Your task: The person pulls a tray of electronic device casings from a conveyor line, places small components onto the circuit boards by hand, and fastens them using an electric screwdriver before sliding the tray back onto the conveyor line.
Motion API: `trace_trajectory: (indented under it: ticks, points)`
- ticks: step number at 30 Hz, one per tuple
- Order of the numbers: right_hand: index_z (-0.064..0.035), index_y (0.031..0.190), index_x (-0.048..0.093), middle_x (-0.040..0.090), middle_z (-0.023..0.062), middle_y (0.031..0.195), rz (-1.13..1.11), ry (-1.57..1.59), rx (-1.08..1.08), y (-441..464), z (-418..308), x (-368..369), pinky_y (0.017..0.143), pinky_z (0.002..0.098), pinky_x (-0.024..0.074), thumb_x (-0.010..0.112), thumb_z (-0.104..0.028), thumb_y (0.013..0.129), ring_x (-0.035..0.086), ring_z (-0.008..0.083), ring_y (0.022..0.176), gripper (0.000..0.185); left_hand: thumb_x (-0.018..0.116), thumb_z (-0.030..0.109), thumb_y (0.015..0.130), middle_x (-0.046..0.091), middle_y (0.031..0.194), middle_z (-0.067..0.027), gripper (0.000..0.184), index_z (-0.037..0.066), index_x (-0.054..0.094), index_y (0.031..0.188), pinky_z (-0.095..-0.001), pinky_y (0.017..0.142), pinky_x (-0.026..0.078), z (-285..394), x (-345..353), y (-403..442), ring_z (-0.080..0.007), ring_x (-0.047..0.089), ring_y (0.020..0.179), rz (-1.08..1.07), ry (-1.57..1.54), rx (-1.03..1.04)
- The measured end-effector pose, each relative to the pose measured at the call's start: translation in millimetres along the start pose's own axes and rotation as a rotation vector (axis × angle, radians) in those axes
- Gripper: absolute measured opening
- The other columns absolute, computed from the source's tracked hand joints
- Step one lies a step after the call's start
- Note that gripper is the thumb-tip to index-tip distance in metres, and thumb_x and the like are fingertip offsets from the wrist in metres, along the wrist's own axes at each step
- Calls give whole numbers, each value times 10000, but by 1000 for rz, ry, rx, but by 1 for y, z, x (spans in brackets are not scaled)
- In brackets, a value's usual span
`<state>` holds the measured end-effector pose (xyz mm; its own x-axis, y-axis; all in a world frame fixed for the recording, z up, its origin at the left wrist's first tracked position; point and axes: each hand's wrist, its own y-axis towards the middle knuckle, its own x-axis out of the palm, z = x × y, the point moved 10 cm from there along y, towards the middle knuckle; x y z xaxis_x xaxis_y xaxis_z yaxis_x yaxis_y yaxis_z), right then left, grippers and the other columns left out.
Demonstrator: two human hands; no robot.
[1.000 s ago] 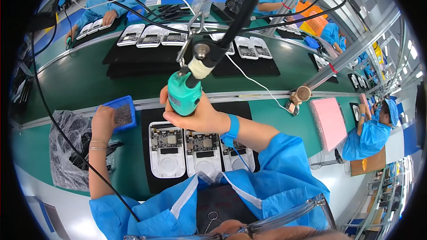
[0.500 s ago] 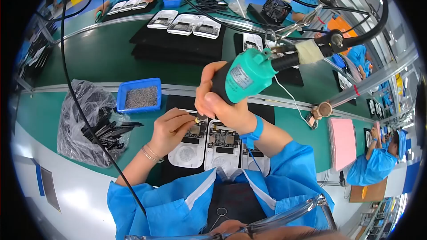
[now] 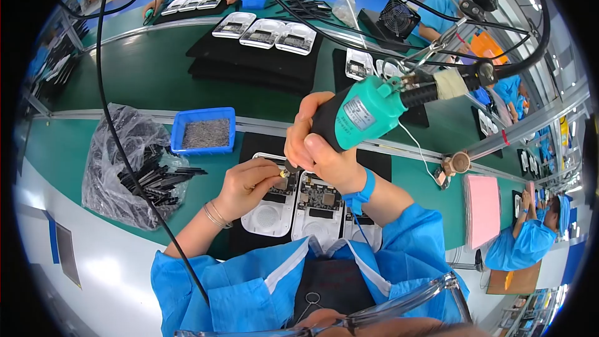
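Observation:
My right hand (image 3: 324,150) is wrapped round a green and black electric screwdriver (image 3: 368,112), tilted with its lower end toward the boards. My left hand (image 3: 248,184) is closed in a pinch beside that lower end, at a tiny yellowish spot (image 3: 284,173) that I cannot identify. Below both hands, white housings with circuit boards lie in a row: a left housing (image 3: 267,217), a middle housing (image 3: 317,221) and a right housing (image 3: 368,232) partly hidden by my right arm. The screwdriver's bit is mostly hidden by my fingers.
A blue tray (image 3: 203,148) of small screws and a plastic bag (image 3: 115,175) of black strips stand to the left. Across the rail, more white housings (image 3: 262,33) lie on black foam (image 3: 249,65). Pink sheets (image 3: 483,211) lie at right. A cable (image 3: 118,143) hangs in front. Co-workers sit nearby.
The whole view has shifted slightly, with the scene sliding a little right. Both hands and the screwdriver stay in nearly the same place over the housings.

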<state>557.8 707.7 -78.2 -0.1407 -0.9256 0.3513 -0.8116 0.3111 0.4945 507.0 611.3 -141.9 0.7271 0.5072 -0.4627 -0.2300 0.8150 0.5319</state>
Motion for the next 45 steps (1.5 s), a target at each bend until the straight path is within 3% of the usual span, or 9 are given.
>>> trace_trajectory:
  ticks: [6, 10, 11, 14, 29, 36, 39, 43, 45]
  points:
    - [-66, 1067, 333, 434, 29, 600, -20, -78, -78, 10, -5, 5, 477, 277, 401, 569, -154, 887, 409, 104, 463, 310, 666, 5, 791, 648, 895, -139, 169, -16, 644, 957, -298, 662, 523, -12, -27, -9, -258, 639, 732, 138, -30, -218]
    - [3, 1090, 360, 510, 53, 673, -16, -211, -90, 22, 13, 5, 498, 260, 409, 543, -7, 863, 463, 104, 529, 291, 673, 61, 769, 549, 1199, -206, 366, -79, 568, 1090, -385, 902, 478, 2, 14, -31, -340, 562, 1054, -130, 464, 2]
    - [7, 1090, 373, 522, 50, 689, 0, -204, -40, 23, 24, 5, 503, 251, 411, 546, 7, 853, 478, 101, 545, 294, 688, 146, 753, 444, 1312, -258, 519, -128, 506, 1154, -404, 1009, 406, -2, 31, -41, -377, 451, 1210, -260, 599, -8]
    - [14, 1066, 425, 542, 23, 716, 14, -199, 8, 28, 47, 6, 528, 233, 435, 581, 29, 828, 521, 87, 588, 284, 684, 215, 761, 405, 1339, -294, 570, -130, 499, 1176, -401, 1044, 377, -2, 41, -44, -401, 411, 1258, -332, 654, 6]
    - [-9, 951, 511, 554, -7, 705, 58, -292, 87, 37, 96, -3, 531, 215, 428, 630, -18, 825, 522, 52, 605, 173, 691, 240, 749, 390, 1353, -316, 581, -141, 524, 1155, -399, 1065, 355, -7, 46, -44, -402, 396, 1276, -379, 669, 24]
    - [-20, 1085, 544, 608, 28, 808, -5, -389, 154, 50, 107, 6, 670, 264, 472, 721, -170, 783, 536, 79, 731, 381, 699, 230, 742, 404, 1340, -313, 583, -140, 523, 1157, -400, 1059, 365, -7, 47, -44, -399, 402, 1270, -387, 665, 19]
    - [-40, 928, 560, 574, -19, 745, 43, -373, -35, 43, 84, 14, 627, 237, 456, 712, -115, 789, 527, 51, 680, 219, 700, 227, 742, 402, 1345, -306, 581, -141, 523, 1155, -405, 1057, 367, -10, 47, -45, -394, 404, 1270, -382, 675, 17]
    - [-38, 970, 561, 583, -20, 778, 7, -398, -39, 32, 58, 10, 646, 233, 459, 703, -61, 789, 536, 46, 710, 231, 701, 195, 747, 408, 1353, -276, 558, -114, 523, 1176, -419, 1048, 372, -7, 48, -45, -398, 405, 1268, -367, 666, -2]
    - [-38, 1002, 519, 539, 14, 730, -55, -539, -241, 21, 4, 3, 608, 237, 447, 698, -83, 799, 523, 86, 647, 275, 693, 159, 757, 415, 1351, -258, 528, -79, 525, 1197, -422, 1033, 382, -1, 37, -42, -402, 418, 1251, -308, 613, -40]
